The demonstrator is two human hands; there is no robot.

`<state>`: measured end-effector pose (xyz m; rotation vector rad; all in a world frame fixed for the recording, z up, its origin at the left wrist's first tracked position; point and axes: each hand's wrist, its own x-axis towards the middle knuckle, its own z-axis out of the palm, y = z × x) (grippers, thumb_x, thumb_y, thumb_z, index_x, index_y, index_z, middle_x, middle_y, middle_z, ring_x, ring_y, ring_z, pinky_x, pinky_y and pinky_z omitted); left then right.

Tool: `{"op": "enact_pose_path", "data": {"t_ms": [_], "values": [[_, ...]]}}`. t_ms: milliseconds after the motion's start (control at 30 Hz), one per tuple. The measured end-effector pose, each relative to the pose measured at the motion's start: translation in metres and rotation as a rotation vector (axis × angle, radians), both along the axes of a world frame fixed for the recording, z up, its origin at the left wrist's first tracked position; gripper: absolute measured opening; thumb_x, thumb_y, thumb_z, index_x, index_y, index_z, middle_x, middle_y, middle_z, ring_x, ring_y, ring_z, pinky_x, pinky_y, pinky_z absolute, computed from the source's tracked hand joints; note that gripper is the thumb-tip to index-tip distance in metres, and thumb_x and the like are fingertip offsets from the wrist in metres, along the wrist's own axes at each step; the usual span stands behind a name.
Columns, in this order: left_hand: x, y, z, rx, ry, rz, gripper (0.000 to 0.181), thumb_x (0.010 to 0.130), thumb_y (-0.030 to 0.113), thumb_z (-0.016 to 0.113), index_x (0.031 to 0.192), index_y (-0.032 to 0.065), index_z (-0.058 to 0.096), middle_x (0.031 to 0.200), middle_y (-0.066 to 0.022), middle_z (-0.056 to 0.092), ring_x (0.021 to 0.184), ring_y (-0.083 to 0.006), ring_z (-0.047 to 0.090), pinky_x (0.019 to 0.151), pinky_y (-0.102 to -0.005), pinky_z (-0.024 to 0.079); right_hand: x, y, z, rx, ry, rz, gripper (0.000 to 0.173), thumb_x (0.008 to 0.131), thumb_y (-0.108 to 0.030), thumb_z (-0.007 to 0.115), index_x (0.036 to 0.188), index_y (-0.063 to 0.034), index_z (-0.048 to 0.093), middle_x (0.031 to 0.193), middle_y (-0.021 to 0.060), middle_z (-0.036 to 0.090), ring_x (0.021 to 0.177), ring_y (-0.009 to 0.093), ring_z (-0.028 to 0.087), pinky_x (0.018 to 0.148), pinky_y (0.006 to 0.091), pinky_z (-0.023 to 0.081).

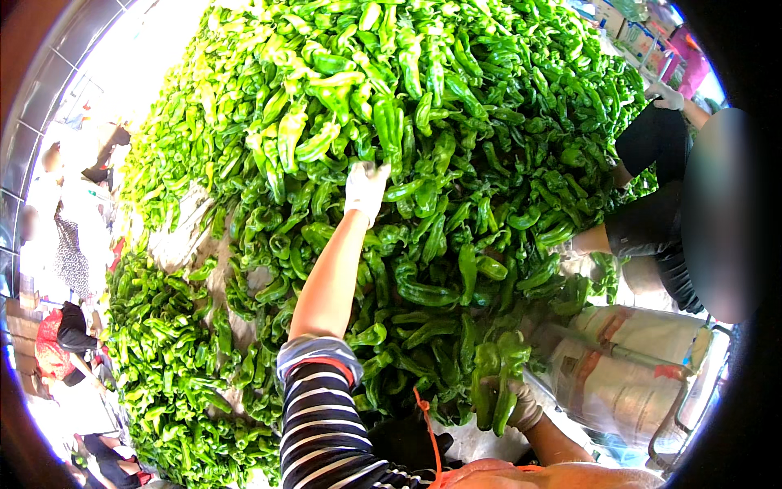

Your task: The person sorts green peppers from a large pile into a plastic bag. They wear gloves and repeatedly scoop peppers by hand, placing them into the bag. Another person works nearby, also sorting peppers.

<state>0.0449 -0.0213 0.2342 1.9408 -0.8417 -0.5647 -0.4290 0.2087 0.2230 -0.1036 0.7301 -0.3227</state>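
Observation:
A huge heap of long green peppers (427, 202) fills the middle of the view. My left hand (367, 188), in a white glove, reaches into the heap at the upper middle; its fingers are against the peppers, and whether they grip one cannot be told. My right hand (519, 406), in a pale glove, holds several green peppers (492, 391) upright near the heap's lower edge. Orange string (426, 406) hangs by my striped sleeve.
At right, a co-worker (647, 214) in dark clothes has gloved hands at the heap. A large wrapped bundle (617, 367) lies by a metal cart frame (684, 422). Other people (55, 342) are at the left. Cardboard boxes (638, 38) stand at upper right.

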Motion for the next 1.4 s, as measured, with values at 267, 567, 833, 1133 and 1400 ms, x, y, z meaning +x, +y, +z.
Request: {"op": "enact_pose_path", "data": {"t_ms": [267,567,833,1133,1400], "values": [[0.031,-0.08,-0.049,0.051,0.118,0.336,0.083,0.085,0.063,0.06,0.136,0.0001,0.043,0.126,-0.0226,0.06,0.105,-0.0398,0.06,0.094,-0.0433,0.046,0.012,-0.007,-0.001,0.017,0.043,0.122,0.061,0.079,-0.04,0.071,0.122,0.0018,0.061,0.115,0.0211,0.064,0.101,0.037,0.064,0.091,0.0518,0.052],[-0.037,0.027,-0.042,-0.316,1.22,0.027,0.032,0.097,0.038,0.058,0.119,0.0156,0.053,0.104,-0.0052,0.063,0.089,-0.0175,0.063,0.065,-0.0294,0.054,-0.012,0.0,-0.017,-0.053,-0.017,0.108,0.065,0.086,-0.04,0.067,0.131,0.0044,0.053,0.123,0.0167,0.062,0.11,0.031,0.061,0.1,0.0443,0.047],[-0.125,0.203,0.02,-0.05,1.204,-0.175,0.056,0.093,0.056,0.056,0.126,0.0112,0.052,0.099,-0.0093,0.067,0.08,-0.0169,0.064,0.058,-0.0252,0.055,-0.008,-0.01,0.052,-0.185,0.015,0.204,0.069,0.081,-0.042,0.072,0.129,0.0044,0.055,0.119,0.0129,0.063,0.107,0.025,0.062,0.095,0.0389,0.049],[-0.176,0.338,0.193,0.154,0.813,-0.746,0.032,0.095,0.023,0.06,0.12,0.0023,0.06,0.083,-0.0066,0.068,0.056,-0.0125,0.06,0.046,-0.0246,0.045,-0.051,0.038,0.19,-0.681,0.034,0.113,0.059,0.087,-0.029,0.066,0.136,-0.0007,0.05,0.131,0.0101,0.057,0.119,0.019,0.053,0.105,0.0351,0.04],[-0.303,0.384,0.327,0.245,0.068,-1.461,0.041,0.086,0.016,0.073,0.122,0.0013,0.061,0.101,-0.0073,0.069,0.089,-0.0149,0.064,0.081,-0.0306,0.052,-0.132,0.15,0.161,-1.095,-0.194,0.326,0.044,0.094,-0.022,0.062,0.133,-0.0039,0.051,0.113,0.0057,0.063,0.099,0.016,0.062,0.085,0.0319,0.052]]}}
